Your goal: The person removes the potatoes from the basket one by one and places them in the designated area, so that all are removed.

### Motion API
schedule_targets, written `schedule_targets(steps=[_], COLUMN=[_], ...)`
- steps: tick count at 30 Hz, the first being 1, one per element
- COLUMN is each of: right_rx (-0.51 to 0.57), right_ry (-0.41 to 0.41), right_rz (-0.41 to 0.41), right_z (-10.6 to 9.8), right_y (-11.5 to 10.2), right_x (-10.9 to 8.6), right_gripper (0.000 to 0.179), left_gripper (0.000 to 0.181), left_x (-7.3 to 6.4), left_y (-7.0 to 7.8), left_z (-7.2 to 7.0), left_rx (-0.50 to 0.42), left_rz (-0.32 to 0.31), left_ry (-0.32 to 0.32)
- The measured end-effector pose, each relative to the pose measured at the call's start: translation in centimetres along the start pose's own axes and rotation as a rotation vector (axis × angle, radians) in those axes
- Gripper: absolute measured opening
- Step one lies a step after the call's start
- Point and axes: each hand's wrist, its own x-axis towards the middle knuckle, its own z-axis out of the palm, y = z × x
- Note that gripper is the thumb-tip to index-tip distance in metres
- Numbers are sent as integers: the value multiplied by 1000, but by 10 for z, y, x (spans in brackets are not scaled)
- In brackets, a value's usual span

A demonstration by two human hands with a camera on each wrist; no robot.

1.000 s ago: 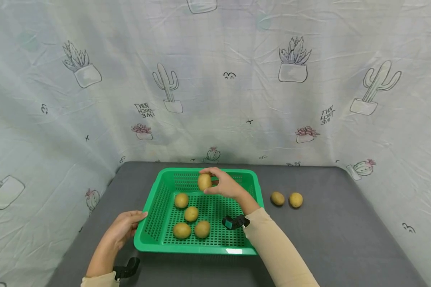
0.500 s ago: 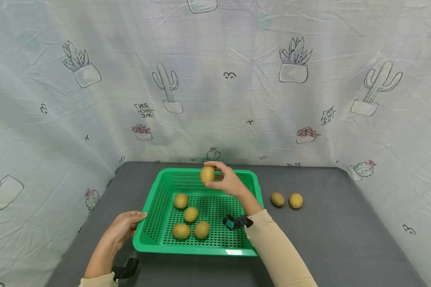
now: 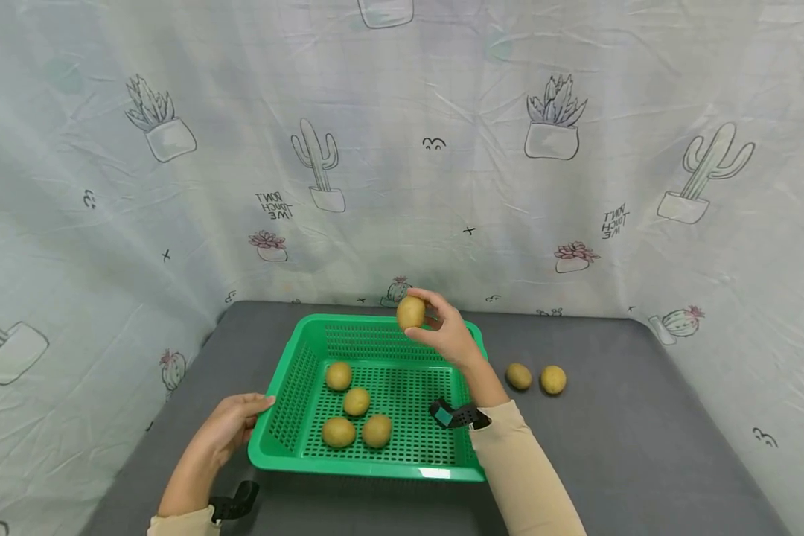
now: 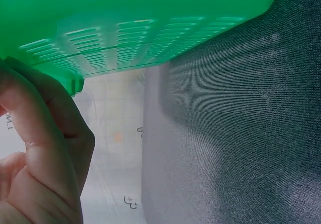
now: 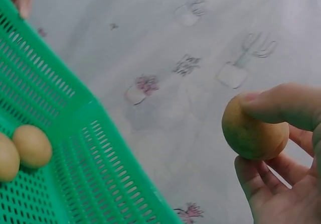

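My right hand [image 3: 449, 335] pinches a yellow-brown potato [image 3: 411, 313] between thumb and fingertips, above the far rim of a green plastic basket [image 3: 375, 472]. In the right wrist view the held potato [image 5: 253, 129] shows a greenish patch, and the fingers support it from below. My left hand [image 3: 228, 424] grips the basket's left rim, its fingers [image 4: 50, 128] bent under the edge in the left wrist view. Several potatoes lie on the basket's slotted floor, the nearest-left potato [image 3: 338, 432] beside another potato [image 3: 377, 431].
Two more potatoes, a darker potato [image 3: 519, 376] and a yellower potato [image 3: 552, 380], lie on the grey tabletop [image 3: 630, 439] right of the basket. A pale curtain [image 3: 388, 171] printed with cacti hangs behind and at both sides.
My right hand has lifted the potato up and to the right, from over the basket's inside to above its far rim. The left hand stays on the left rim.
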Motion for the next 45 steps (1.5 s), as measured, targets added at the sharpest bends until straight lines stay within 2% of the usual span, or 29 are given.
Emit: schedule_targets(steps=[3, 11, 18, 26, 35, 45], right_rx=[26, 68, 100, 30, -52, -91], right_ry=[36, 63, 80, 143, 229, 327], right_rz=[-13, -61, -113, -187, -132, -96], right_z=[-7, -27, -47, -75, -91, -109], right_y=[3, -10, -21, -24, -16, 6], right_x=[-1, -10, -27, -54, -78, -103], right_gripper=[63, 65, 66, 62, 68, 64], left_gripper=[30, 33, 32, 31, 37, 34], left_x=[1, 2, 1, 2, 2, 2], left_y=[1, 3, 2, -1, -1, -2], left_z=[0, 0, 1, 0, -1, -1], left_rx=[7, 42, 8, -4, -6, -14], left_rz=[4, 33, -8, -7, -6, 0], left_ry=[6, 34, 42, 10, 28, 20])
